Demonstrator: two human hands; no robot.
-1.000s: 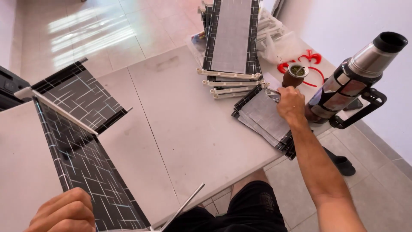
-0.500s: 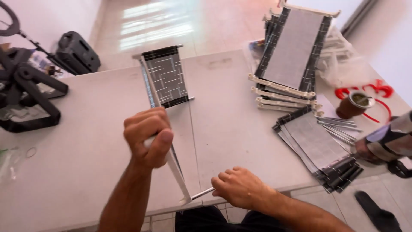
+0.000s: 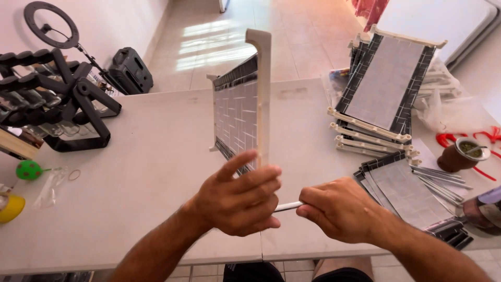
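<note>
Framed tile-pattern panel [image 3: 237, 112] upright at frame centre, long axis vertical, rising straight up from left hand [image 3: 237, 201], which grasps its cream side rail [image 3: 262, 94] | right hand [image 3: 339, 209] just right, clenched on thin grey rod [image 3: 288, 207] lying horizontal between the hands | panel: grey brick grid, dark border, above white worktop [image 3: 146, 172]

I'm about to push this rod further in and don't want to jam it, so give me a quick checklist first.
1. Left hand gripping the framed mesh panel: ok.
2. Right hand closed on the thin rod: ok.
3. Panel held upright, off the table: ok.
4. Rod tip lined up with the frame's channel: cannot tell, the left hand hides it.
5. Stack of finished panels out of the way: ok.
</note>
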